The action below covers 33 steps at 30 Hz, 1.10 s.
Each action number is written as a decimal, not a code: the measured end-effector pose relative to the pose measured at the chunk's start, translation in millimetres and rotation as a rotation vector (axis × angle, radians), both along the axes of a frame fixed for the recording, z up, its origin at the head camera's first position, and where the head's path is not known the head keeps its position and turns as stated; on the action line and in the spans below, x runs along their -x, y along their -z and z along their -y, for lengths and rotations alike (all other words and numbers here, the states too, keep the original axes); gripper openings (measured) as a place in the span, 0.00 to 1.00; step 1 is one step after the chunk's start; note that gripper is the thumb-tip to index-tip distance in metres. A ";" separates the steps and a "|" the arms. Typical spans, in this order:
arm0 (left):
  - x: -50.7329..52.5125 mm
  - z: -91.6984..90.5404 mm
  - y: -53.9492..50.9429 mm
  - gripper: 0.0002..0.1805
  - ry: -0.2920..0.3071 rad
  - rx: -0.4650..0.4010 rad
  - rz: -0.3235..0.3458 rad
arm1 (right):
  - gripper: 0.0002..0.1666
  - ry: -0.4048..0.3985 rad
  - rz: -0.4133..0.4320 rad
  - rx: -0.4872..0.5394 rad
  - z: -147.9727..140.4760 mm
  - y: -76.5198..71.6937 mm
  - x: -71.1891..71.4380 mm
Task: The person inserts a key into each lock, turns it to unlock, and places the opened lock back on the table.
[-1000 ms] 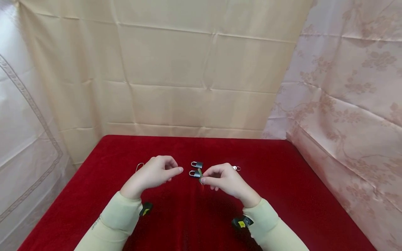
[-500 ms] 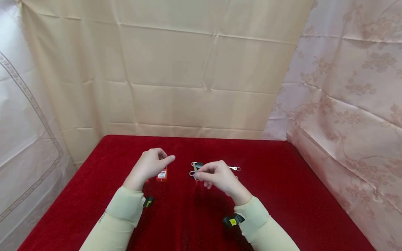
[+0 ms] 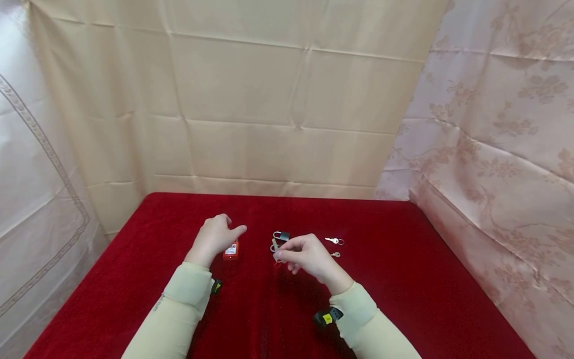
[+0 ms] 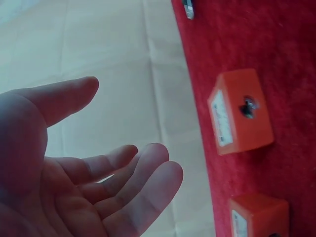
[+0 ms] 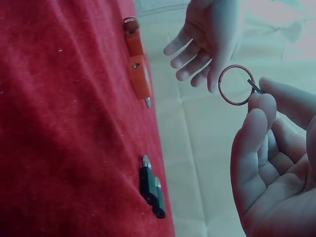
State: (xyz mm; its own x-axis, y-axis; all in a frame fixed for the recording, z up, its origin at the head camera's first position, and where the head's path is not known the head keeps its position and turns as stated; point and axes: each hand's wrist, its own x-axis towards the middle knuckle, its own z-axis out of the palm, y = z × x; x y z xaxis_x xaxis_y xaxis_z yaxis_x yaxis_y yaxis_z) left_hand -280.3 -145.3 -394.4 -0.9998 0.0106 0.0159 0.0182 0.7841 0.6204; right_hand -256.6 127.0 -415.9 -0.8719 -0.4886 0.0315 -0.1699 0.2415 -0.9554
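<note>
My left hand [image 3: 214,242] hovers above the red padlocks and holds nothing; its fingers are loosely bent and apart in the left wrist view. One red padlock [image 4: 244,111] with a white label shows its keyhole, and a second red padlock [image 4: 261,217] lies beside it. Between thumb and fingertips, my right hand [image 3: 309,257] pinches a key [image 3: 275,244]. A split ring [image 5: 220,85] hangs from that key in the right wrist view. Just beyond this hand lie two dark padlocks, the farther dark padlock [image 3: 283,237] and a nearer dark padlock [image 5: 147,185], partly covered in the head view.
To the right of my right hand lie a silver key [image 3: 333,241] on a ring and another key [image 3: 336,255], partly hidden by the hand. Red cloth [image 3: 381,279] covers the table. Beige fabric [image 3: 242,99] hangs behind it.
My left hand has shifted left and slightly away from me, uncovering a red padlock. My right hand has moved left with the pinched key, and the keys at its right show more.
</note>
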 end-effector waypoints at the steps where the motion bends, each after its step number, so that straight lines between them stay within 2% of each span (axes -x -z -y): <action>1: 1.5 -0.2 1.2 0.31 -0.009 0.014 0.004 | 0.08 -0.001 0.004 -0.001 0.3 1.3 0.3; 4: 5.0 -0.1 4.9 0.31 -0.025 0.049 0.031 | 0.07 -0.001 0.018 -0.013 1.5 5.0 1.4; 12: 11.0 -0.9 9.6 0.21 -0.049 0.107 0.083 | 0.05 -0.012 0.022 -0.032 4.3 9.8 0.9; 17: 13.7 -1.1 12.7 0.19 -0.034 0.136 0.095 | 0.06 -0.006 0.048 -0.020 4.5 13.4 0.4; 26: 16.4 -0.3 17.1 0.18 -0.016 0.158 0.111 | 0.11 -0.021 0.184 0.016 4.0 21.1 1.5; 33: 15.2 -1.3 19.0 0.17 0.013 0.158 0.112 | 0.13 -0.036 0.197 0.032 4.6 22.0 1.4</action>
